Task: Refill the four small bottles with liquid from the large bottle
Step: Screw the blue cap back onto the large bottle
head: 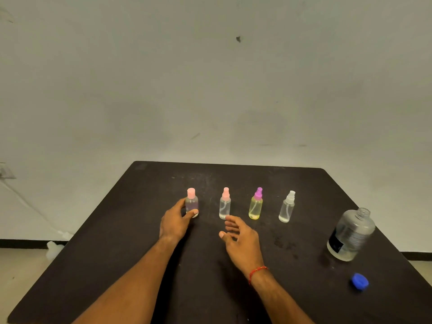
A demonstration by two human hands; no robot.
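1 small bottle (191, 202) stands partly hidden by the gripping left hand (174, 222).

The bench (112, 242) top is dark and matt, scuffed with pale smears. The pink-capped bottle (192, 203), pink-topped spray bottle (225, 205), purple-topped spray bottle (255, 206) and white-topped spray bottle (286, 209) are glossy see-through plastic, as is the large bottle (350, 232). The blue cap (360, 281) looks like smooth plastic. The wrist bracelet (257, 272) is red thread.
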